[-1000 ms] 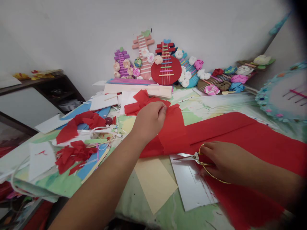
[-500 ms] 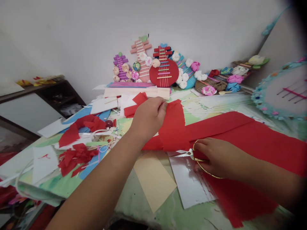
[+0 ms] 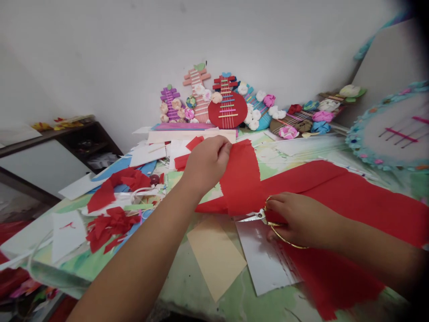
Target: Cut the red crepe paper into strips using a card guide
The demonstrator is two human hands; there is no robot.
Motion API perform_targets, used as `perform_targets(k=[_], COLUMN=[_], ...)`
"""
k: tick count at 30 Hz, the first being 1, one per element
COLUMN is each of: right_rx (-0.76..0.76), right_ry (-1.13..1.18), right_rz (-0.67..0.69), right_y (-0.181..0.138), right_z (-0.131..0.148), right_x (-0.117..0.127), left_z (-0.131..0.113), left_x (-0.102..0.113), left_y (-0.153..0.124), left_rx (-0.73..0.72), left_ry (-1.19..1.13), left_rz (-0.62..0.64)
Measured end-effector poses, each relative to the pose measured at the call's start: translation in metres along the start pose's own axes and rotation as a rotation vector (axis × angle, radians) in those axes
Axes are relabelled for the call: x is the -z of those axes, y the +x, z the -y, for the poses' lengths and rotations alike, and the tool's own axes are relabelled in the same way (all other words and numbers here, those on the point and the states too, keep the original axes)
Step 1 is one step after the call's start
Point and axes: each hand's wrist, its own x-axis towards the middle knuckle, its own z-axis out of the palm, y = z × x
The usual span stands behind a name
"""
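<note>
Clasping red sheeting (left) and scissors (right), the hands have cards below, scraps leftward and lute-shaped crafts beyond.

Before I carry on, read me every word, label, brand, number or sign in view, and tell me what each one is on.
No readable text anywhere in view.
Silvery sheet: dark marks, too blurred to tell whether they are print.
White card at left: a small red mark or scrap, no letters I can make out.
Scissors in the right hand: no brand legible.
</note>
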Motion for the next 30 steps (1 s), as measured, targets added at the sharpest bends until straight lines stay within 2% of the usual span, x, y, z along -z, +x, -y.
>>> perform_targets(k=[7, 14, 24, 30], right_rx=[0.018, 0.017, 0.064, 0.066], right_ry=[-0.046, -0.045, -0.007, 0.122], right_rz=[-0.013, 0.059, 0.084, 0.131], right_y=[0.008, 0.009, 0.009, 0.01], right_z=[0.007, 0.012, 0.008, 0.006], right_x=[-0.004, -0.006, -0.019, -0.019], left_z=[0.01, 0.026, 0.035, 0.036], left_x=[-0.008, -0.022, -0.035, -0.039], left_y=[-0.001, -0.008, -0.016, -0.02], left_rx=[0.072, 0.145, 0.137, 0.143], left_ry=[-0.011, -0.003, -0.024, -0.034], left_rz=[0.035, 0.086, 0.131, 0.138])
